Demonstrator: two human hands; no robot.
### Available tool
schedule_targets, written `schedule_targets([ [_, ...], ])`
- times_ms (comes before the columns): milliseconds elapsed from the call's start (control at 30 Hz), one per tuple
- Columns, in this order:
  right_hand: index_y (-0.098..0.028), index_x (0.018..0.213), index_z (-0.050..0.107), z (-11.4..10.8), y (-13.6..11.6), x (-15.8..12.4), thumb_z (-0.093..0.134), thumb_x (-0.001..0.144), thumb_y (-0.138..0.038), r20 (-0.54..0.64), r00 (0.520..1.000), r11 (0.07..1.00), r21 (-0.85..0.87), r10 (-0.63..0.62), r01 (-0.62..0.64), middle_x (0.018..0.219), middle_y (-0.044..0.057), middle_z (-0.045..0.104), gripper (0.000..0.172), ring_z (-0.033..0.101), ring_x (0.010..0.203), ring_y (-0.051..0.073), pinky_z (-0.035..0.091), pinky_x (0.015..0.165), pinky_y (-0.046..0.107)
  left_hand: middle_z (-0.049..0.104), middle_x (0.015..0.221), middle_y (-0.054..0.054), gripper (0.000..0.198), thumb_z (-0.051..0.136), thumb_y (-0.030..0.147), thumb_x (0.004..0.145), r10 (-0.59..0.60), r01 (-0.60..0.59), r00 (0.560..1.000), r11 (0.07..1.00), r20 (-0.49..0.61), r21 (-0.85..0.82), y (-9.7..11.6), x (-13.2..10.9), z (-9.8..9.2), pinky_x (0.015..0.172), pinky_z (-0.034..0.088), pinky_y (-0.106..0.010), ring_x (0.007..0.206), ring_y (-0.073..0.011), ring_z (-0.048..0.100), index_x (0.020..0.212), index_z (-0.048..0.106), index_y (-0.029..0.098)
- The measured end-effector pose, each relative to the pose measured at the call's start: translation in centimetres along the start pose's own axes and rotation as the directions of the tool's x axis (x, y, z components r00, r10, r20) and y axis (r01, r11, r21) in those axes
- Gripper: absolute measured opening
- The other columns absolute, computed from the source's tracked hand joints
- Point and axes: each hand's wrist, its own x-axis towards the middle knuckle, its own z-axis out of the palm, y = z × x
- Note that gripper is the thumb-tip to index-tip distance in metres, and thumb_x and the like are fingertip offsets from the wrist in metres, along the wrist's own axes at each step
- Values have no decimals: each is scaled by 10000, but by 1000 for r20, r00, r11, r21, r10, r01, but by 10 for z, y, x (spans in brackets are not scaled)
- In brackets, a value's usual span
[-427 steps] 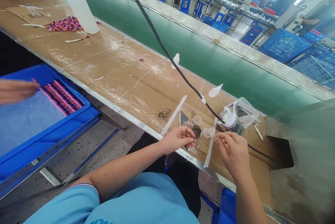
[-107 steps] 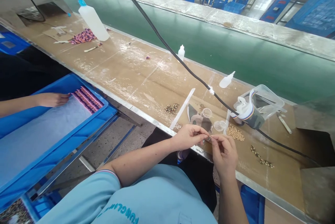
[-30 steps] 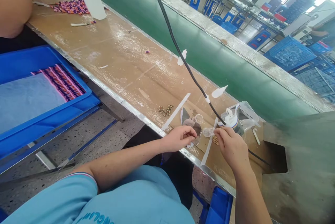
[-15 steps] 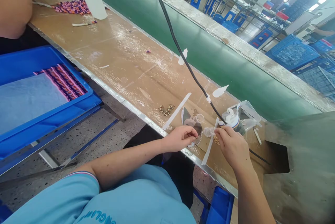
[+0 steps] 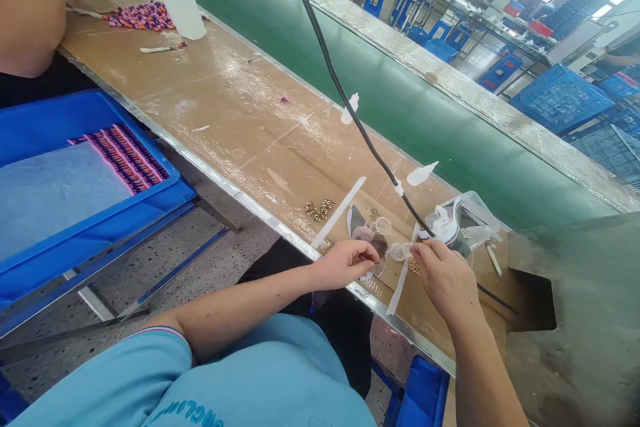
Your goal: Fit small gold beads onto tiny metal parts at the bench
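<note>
My left hand [image 5: 346, 263] is over the bench's near edge, with thumb and forefinger pinched on a tiny dark piece too small to name. To its right, my right hand [image 5: 447, 278] is closed in a pinch; what its fingertips hold cannot be made out. Under the right fingertips lies a small heap of gold beads [image 5: 414, 267]. Clear coiled thread [image 5: 399, 252] rests between the hands. A dark, shiny flat piece [image 5: 379, 246] lies just beyond my left fingertips. Small brass-coloured metal pieces [image 5: 319, 209] are grouped farther left.
A black cable [image 5: 330, 64] hangs across the bench. White squeeze bottles [image 5: 423, 174] stand or lie near the green conveyor [image 5: 280, 34]. A clear plastic box [image 5: 475, 210] is behind my right hand. Blue trays [image 5: 95, 210] are at left, near another person's arm [image 5: 33, 14].
The view has shifted very slightly. Both my hands keep nearly the same pinched pose and place.
</note>
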Motion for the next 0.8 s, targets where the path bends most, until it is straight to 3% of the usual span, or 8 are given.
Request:
schedule_targets([
  [133,-198,818,652,-4,-3,-4,384,946,-315,-26,988,979,141,150,-145,837,33,642,319,540,634,119,361,593,245,576,712,13,145,657,248,747,-55,55,998,990,4,-131,4,2,-2,631,461,-232,635,-88,554,810,577,143],
  [333,-207,814,642,-8,-33,-11,484,906,-349,-89,930,809,528,356,-259,779,13,602,231,540,590,100,411,552,223,632,665,-8,350,766,367,654,-128,127,992,937,17,-326,9,7,-6,623,468,-249,625,-109,611,789,546,131],
  [533,-205,824,646,3,-66,-9,495,904,-295,-95,908,745,610,408,-270,784,20,607,193,556,626,112,427,572,232,656,622,-12,439,805,424,588,-153,155,988,910,35,-384,12,7,-7,596,464,-237,563,-92,603,780,551,122],
  [800,-207,839,645,10,-70,-5,490,906,-279,-101,913,741,623,396,-252,799,19,611,184,543,626,117,430,588,242,665,599,-10,473,814,447,553,-182,185,982,902,44,-391,14,7,-8,588,472,-232,535,-86,599,777,558,119],
])
